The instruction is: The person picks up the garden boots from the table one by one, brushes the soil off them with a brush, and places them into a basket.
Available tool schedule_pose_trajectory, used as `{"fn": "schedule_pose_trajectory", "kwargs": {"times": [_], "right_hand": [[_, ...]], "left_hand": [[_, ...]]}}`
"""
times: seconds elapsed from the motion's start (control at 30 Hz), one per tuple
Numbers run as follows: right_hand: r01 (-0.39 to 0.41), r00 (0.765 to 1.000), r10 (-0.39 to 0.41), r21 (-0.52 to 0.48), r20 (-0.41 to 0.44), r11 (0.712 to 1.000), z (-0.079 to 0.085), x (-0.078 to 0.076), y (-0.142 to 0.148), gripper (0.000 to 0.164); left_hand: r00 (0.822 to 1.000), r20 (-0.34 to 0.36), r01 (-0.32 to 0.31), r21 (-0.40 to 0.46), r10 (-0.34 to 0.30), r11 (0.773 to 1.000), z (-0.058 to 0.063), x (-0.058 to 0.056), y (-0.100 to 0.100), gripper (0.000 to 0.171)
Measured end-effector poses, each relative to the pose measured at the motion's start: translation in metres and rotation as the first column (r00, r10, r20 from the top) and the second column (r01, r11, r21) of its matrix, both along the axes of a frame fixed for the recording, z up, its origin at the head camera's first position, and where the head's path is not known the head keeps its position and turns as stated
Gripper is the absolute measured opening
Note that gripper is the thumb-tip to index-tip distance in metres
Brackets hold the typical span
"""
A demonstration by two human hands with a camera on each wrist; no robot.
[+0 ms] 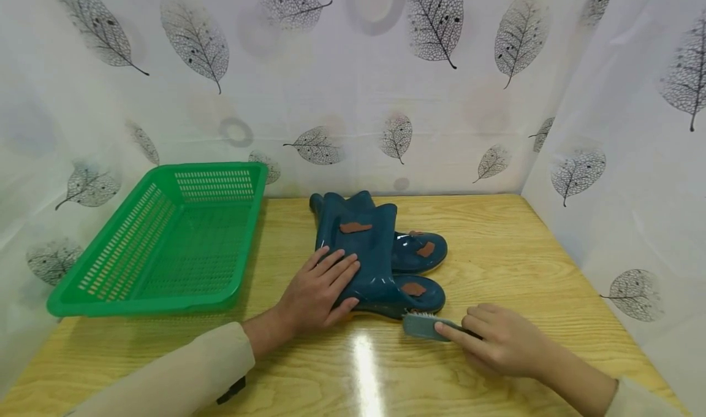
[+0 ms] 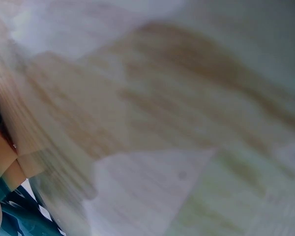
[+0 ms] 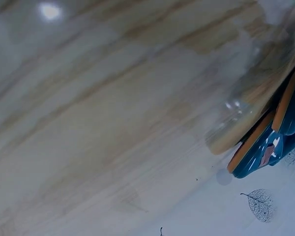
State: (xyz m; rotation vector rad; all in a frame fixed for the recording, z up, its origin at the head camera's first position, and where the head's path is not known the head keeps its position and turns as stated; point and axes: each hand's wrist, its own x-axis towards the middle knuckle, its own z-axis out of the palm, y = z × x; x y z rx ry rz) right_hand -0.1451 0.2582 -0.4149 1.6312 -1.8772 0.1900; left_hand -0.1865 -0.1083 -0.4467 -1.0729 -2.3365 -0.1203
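Observation:
A pair of dark teal rubber boots lies on its side on the wooden table, toes toward the right; the near boot [image 1: 380, 282] overlaps the far boot [image 1: 421, 260]. Brown patches [image 1: 412, 289] mark their shafts and toes. My left hand [image 1: 317, 288] rests on the near boot's shaft with its fingers stretched out. In my right hand [image 1: 499, 340] is a grey scrub brush [image 1: 425, 327], gripped by the handle with the index finger along its back. Its bristles meet the near boot's lower edge by the toe. The right wrist view shows the boots' orange-brown soles [image 3: 258, 140].
A green plastic basket [image 1: 254, 221] with slotted sides stands at the table's left. White curtains [image 1: 342, 98] printed with leaves hang behind and at both sides. The wooden table [image 1: 496, 251] reaches back to the rear curtain.

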Motion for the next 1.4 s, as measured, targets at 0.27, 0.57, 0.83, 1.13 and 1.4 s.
{"fn": "schedule_pose_trajectory", "kwargs": {"times": [0.27,0.57,0.83,1.13,1.4], "right_hand": [[0.030,1.000,-0.030,0.011,0.000,1.000,-0.002,0.000,0.017,0.037],[-0.051,0.999,0.052,-0.007,0.005,0.999,0.003,0.000,0.014,0.036],[-0.069,0.998,0.069,-0.016,-0.001,0.997,0.005,0.001,0.007,0.035],[-0.007,1.000,0.007,0.018,0.010,1.000,0.000,0.001,0.004,0.034],[0.025,1.000,-0.025,0.012,0.005,1.000,-0.002,0.002,0.017,0.036]], "left_hand": [[1.000,0.008,-0.005,-0.007,0.005,1.000,0.002,0.000,0.000,0.067],[1.000,0.006,0.005,-0.004,-0.005,1.000,0.001,0.000,0.000,0.067],[1.000,0.021,-0.007,-0.015,0.007,1.000,0.001,0.000,0.000,0.067],[0.999,0.036,-0.014,-0.009,0.014,1.000,0.001,0.001,-0.002,0.067],[1.000,0.020,-0.007,-0.010,0.007,1.000,0.000,0.000,-0.001,0.066]]}}
